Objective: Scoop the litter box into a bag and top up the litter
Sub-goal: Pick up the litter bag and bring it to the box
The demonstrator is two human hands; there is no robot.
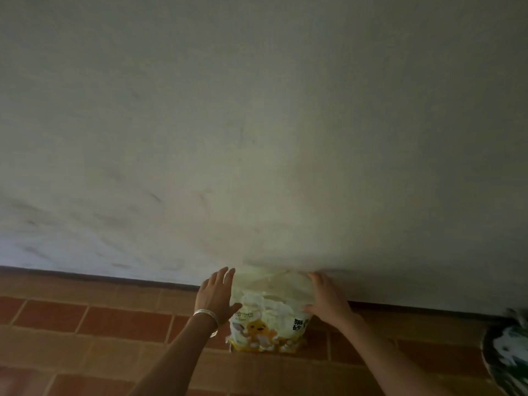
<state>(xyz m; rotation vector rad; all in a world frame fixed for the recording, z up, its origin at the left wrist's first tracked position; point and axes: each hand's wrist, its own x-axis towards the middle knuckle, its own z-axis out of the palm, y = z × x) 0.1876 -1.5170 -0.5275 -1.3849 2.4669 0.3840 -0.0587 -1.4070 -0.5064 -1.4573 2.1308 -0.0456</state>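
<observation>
Both hands, left hand, right hand, fingers spread, flanking litter bag (upright), tiled floor, pale wall

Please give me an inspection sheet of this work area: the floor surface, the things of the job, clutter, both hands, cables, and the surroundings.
Surface: red-brown tiled floor, dim light.
Job's things: yellow and white cat litter bag stands on the floor against the wall, top crumpled. No litter box or scoop in view.
Clutter: a dark and white patterned object at the right edge, too blurred to identify.
Grippers: left hand on the bag's left side, bangles on the wrist; right hand on its right side. Fingers spread, not closed.
Cables: nothing seen.
Surroundings: plain pale wall with faint scuff marks, dark baseboard line.
</observation>
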